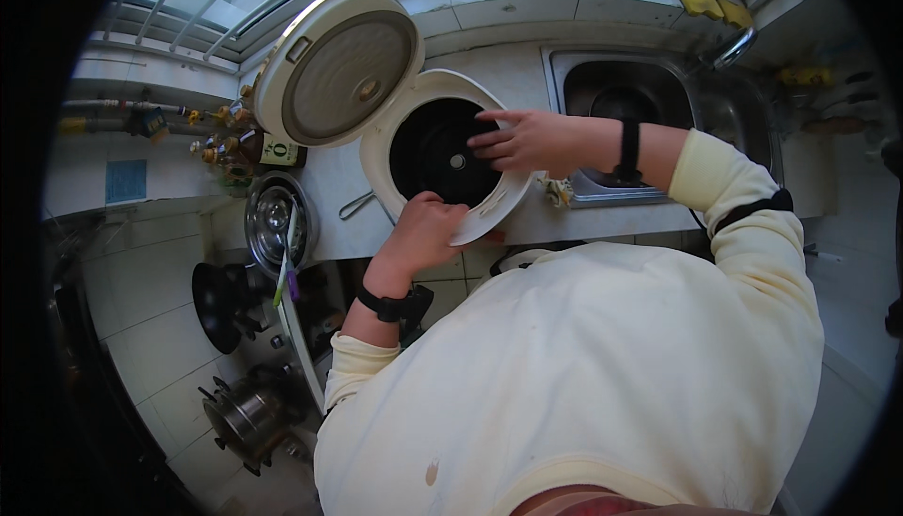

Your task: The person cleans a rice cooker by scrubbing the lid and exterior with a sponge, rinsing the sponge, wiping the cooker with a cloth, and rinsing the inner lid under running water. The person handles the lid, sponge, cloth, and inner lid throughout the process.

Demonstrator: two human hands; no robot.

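Note:
A white rice cooker (377, 163) stands on the counter with its round lid (349, 71) swung up to the left. The dark inside (430, 142) is exposed, and a small pale round part (457, 162) shows at its centre. My left hand (430, 230) is closed over the cooker's front rim, left of the front panel. Reaching in from the right, my right hand (525, 140) has its fingers spread over the opening. A white patch shows between those fingers; whether it is the rim or something else is unclear.
On the right is a steel sink (628, 85) with a faucet (734, 48); yellow sponges (709, 8) lie on the ledge. Left are bottles (257, 148), a steel bowl (264, 212) with utensils, a black wok (215, 308) and a steel pot (247, 414). A crumpled scrap (557, 191) lies beside the sink.

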